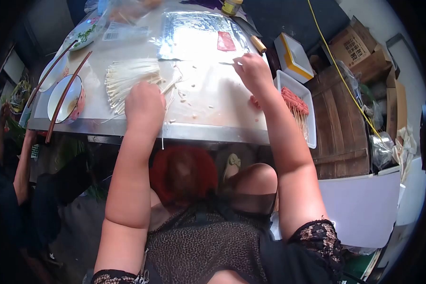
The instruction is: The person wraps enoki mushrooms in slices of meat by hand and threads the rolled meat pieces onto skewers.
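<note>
My left hand [146, 105] is closed at the stem end of a spread bunch of white enoki mushrooms [128, 80], its fingers mostly hidden beneath it. A few loose stems hang over the table edge beside it. Farther right, my right hand [253, 70] has its fingers pinched together near the front edge of a shiny foil sheet [189, 35]. A thin pale line reaches left from those fingertips; what it is, I cannot make out. One red slice of meat [226, 41] lies flat on the foil.
At left, chopsticks [66, 99] rest across a white bowl [57, 100], near a plate of chopped greens [84, 35]. On the right stand a tray of meat skewers [296, 106] and a white-and-yellow container [293, 57]. A wooden handle [258, 44] lies by the foil. Another person's arm [24, 161] shows at left.
</note>
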`<act>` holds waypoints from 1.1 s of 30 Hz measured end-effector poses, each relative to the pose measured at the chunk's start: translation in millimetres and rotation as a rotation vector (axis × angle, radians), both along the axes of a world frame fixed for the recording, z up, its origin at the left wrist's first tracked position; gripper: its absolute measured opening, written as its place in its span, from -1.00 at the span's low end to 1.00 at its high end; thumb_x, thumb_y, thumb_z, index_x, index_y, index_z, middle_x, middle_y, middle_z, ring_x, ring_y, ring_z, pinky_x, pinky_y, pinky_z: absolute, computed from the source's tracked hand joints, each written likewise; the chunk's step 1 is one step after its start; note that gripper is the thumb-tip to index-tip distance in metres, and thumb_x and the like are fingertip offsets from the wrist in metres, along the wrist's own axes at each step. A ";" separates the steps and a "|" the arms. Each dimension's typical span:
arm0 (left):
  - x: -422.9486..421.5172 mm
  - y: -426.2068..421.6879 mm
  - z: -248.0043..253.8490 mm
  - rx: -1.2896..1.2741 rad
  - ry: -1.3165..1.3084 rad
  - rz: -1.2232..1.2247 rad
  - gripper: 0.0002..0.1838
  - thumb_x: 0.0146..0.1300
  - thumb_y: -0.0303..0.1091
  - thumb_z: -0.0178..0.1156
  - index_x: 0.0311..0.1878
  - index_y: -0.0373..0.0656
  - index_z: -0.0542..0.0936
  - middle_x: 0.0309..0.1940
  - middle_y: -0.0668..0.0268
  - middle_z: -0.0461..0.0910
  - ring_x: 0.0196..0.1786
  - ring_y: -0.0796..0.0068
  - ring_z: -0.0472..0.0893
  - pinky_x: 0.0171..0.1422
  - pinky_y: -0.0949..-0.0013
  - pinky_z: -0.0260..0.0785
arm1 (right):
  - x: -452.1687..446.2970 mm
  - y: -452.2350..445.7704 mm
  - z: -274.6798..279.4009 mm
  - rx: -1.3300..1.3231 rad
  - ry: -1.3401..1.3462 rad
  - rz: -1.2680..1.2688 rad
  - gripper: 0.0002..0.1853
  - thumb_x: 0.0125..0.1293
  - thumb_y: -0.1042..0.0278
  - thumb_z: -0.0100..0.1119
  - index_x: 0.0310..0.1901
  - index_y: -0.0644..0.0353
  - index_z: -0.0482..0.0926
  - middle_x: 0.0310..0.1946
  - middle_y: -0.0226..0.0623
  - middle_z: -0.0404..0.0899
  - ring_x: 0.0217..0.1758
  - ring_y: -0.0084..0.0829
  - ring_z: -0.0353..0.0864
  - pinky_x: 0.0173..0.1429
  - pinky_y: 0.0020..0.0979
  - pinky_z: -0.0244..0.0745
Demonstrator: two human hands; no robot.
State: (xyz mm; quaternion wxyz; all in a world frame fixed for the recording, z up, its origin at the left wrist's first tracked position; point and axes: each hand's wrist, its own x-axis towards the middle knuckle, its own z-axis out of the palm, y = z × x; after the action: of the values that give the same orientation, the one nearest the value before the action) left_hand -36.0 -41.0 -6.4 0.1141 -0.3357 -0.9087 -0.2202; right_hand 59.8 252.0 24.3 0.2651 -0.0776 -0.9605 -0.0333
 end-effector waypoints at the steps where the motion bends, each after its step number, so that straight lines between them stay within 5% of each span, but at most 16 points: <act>1: -1.1 0.5 -0.8 0.004 -0.003 0.007 -0.81 0.21 -0.28 0.29 -0.29 -0.22 0.66 -0.24 0.09 0.60 -0.09 0.01 0.59 0.03 0.01 0.45 | -27.1 16.0 -6.9 0.046 -0.027 0.004 -0.83 0.27 0.23 0.24 -0.26 0.11 0.74 -0.29 -0.16 0.66 -0.16 -0.12 0.64 -0.01 -0.17 0.55; 7: -7.7 3.0 1.0 0.309 -0.017 -0.044 -0.82 0.28 -0.33 0.24 -0.21 -0.25 0.57 -0.28 0.13 0.60 -0.16 0.11 0.61 -0.01 0.10 0.47 | -100.0 49.7 -20.9 0.035 -0.302 -0.277 -0.83 0.35 0.16 0.18 -0.17 -0.10 0.75 -0.22 -0.18 0.69 -0.05 -0.10 0.65 0.04 -0.15 0.53; 8: -8.4 4.0 2.2 0.566 -0.313 -0.088 -0.81 0.34 -0.30 0.21 -0.17 -0.25 0.54 -0.29 0.17 0.62 -0.21 0.21 0.62 -0.02 0.18 0.48 | -99.4 56.3 -18.0 -0.017 -0.340 -0.230 -0.71 0.35 0.04 0.15 -0.18 0.05 0.72 -0.16 -0.17 0.71 -0.04 -0.11 0.68 0.04 -0.13 0.57; 12: -6.3 -0.1 19.3 1.226 -1.163 -0.280 -0.81 0.51 -0.24 0.09 -0.07 -0.17 0.49 -0.30 0.31 0.65 -0.31 0.56 0.61 -0.09 0.45 0.51 | -101.6 69.6 -15.7 -0.023 -0.390 -0.235 -0.73 0.37 0.07 0.11 -0.17 0.05 0.70 -0.17 -0.13 0.70 -0.06 -0.06 0.67 0.01 -0.11 0.55; 18: -6.3 -1.2 20.8 1.341 -1.346 -0.194 -0.77 0.48 -0.21 0.13 -0.03 -0.19 0.49 -0.29 0.28 0.63 -0.25 0.44 0.63 -0.08 0.32 0.54 | -93.7 65.1 -13.4 0.031 -0.407 -0.070 -0.74 0.38 0.13 0.08 -0.23 0.08 0.68 -0.21 -0.15 0.71 -0.11 -0.07 0.68 -0.02 -0.12 0.56; 21: -10.6 -1.7 13.5 1.455 -1.486 -0.193 -0.77 0.46 -0.21 0.16 -0.04 -0.18 0.50 -0.28 0.27 0.62 -0.23 0.41 0.64 -0.07 0.30 0.54 | -97.9 61.1 -16.8 0.302 -0.447 -0.130 -0.74 0.38 0.14 0.07 -0.20 0.10 0.69 -0.21 -0.16 0.71 -0.11 -0.08 0.69 -0.02 -0.13 0.57; 24: -11.0 -0.6 14.6 1.542 -1.574 -0.149 -0.77 0.44 -0.21 0.19 -0.07 -0.17 0.51 -0.28 0.27 0.61 -0.24 0.42 0.62 -0.10 0.31 0.53 | -103.0 58.1 -4.6 0.207 -0.477 -0.261 -0.71 0.39 0.13 0.07 -0.15 0.14 0.68 -0.19 -0.15 0.71 -0.09 -0.09 0.68 0.02 -0.14 0.56; 26: -13.9 0.2 11.4 1.555 -1.579 -0.185 -0.78 0.43 -0.22 0.20 -0.08 -0.17 0.52 -0.29 0.28 0.60 -0.27 0.44 0.60 -0.14 0.33 0.52 | -105.4 83.6 -5.2 -0.200 0.046 -0.150 -0.69 0.41 0.12 0.05 -0.10 0.13 0.68 -0.16 -0.12 0.70 -0.03 -0.09 0.67 0.07 -0.14 0.53; 33: -20.1 0.2 12.7 1.561 -1.549 -0.237 -0.86 0.47 -0.26 0.16 -0.07 -0.11 0.53 -0.35 0.38 0.54 -0.40 0.60 0.43 -0.36 0.51 0.33 | -48.5 20.1 35.3 -0.307 -0.185 0.096 -0.76 0.39 0.22 0.16 -0.07 0.14 0.69 -0.11 -0.12 0.68 0.00 -0.12 0.65 0.08 -0.25 0.52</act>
State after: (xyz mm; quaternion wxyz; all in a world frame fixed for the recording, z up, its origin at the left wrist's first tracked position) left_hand -56.1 -40.8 6.3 -0.3271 -0.0278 -0.3079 -0.8930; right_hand 11.3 272.1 59.6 0.1619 -0.0676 -0.9772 0.1193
